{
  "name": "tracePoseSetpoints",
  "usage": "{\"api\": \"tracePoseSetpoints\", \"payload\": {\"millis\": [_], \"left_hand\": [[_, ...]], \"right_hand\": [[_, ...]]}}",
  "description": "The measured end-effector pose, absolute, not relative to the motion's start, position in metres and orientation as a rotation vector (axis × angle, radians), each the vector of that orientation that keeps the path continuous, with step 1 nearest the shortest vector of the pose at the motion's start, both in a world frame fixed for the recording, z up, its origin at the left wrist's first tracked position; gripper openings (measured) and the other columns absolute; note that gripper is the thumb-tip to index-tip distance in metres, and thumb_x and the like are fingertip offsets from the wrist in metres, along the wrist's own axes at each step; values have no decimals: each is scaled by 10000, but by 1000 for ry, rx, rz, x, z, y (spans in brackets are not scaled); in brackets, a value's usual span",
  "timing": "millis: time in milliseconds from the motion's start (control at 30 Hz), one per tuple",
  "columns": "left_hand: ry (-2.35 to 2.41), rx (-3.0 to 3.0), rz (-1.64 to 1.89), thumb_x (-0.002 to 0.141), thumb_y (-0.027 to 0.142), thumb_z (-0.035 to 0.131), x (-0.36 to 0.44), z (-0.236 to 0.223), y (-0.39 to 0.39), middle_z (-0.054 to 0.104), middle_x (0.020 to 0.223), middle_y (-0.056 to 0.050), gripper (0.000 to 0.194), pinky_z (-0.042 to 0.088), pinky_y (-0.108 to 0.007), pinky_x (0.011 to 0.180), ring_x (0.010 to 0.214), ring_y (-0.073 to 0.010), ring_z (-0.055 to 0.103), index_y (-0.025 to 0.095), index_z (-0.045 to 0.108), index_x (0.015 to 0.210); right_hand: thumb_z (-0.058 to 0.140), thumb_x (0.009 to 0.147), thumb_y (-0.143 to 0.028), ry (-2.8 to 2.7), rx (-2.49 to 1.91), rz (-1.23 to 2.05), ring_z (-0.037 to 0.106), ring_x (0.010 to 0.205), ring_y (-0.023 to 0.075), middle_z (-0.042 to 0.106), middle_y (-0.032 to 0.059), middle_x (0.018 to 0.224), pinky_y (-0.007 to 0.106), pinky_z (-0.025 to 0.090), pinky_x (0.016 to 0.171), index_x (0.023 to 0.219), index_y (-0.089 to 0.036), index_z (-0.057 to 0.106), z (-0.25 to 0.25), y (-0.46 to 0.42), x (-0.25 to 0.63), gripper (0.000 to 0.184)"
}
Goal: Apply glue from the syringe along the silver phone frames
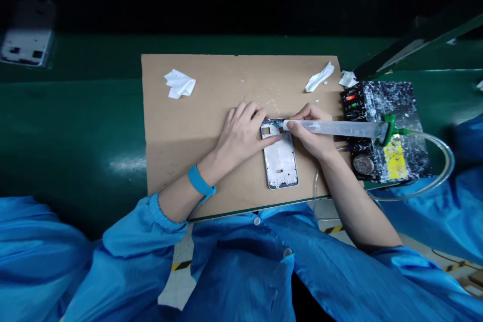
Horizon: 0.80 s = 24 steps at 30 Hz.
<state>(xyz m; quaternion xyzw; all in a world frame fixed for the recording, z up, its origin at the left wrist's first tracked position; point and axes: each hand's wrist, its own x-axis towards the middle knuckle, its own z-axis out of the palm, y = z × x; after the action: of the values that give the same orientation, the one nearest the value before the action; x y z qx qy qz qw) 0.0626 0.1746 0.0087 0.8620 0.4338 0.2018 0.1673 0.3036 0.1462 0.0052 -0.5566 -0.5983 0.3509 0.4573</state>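
cardboard: brown sheet (211,80) on green bench (75,126), with white tissues (180,83) on it.
phone frame (279,161): lies flat on the sheet, the tip of syringe at its top edge; lower edges show no mark i can see.
left hand (239,136): fingers little apart, pressing on frame top.
right hand (307,133): fingers clamped on syringe (332,128); its tube goes to control box (381,95).

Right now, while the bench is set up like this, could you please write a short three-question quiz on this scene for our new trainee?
1. What does the right hand hold?
2. True or false: the left hand rests on the metal phone frame.
3. What lies at the upper left of the cardboard sheet? A) a crumpled tissue; B) a screwdriver; C) a pair of tweezers.

Key: 1) a syringe; 2) true; 3) A.
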Motion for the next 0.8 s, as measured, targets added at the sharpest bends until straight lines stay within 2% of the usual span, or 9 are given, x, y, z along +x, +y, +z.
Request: {"api": "tracePoseSetpoints", "payload": {"millis": [300, 800], "left_hand": [[1241, 2448, 562, 1054, 592, 815, 62, 10, 174, 733, 1320, -135, 450, 508, -495, 1066, 1279, -357, 648, 193, 724, 1241], [1226, 2456, 595, 1038, 619, 824, 61, 7, 174, 732, 1337, -141, 501, 503, -499, 1065, 1279, -360, 634, 196, 730, 1288]], "right_hand": [[877, 912, -748, -1465, -1431, 848, 559, 635, 164, 660, 18, 758, 324, 464, 557, 848, -253, 643, 6, 146, 301, 552], [885, 935, -688, -1481, -1409, 839, 590, 655, 174, 689, 18, 792, 330, 486, 571, 869, -254, 672, 7, 145, 302, 487]]}}
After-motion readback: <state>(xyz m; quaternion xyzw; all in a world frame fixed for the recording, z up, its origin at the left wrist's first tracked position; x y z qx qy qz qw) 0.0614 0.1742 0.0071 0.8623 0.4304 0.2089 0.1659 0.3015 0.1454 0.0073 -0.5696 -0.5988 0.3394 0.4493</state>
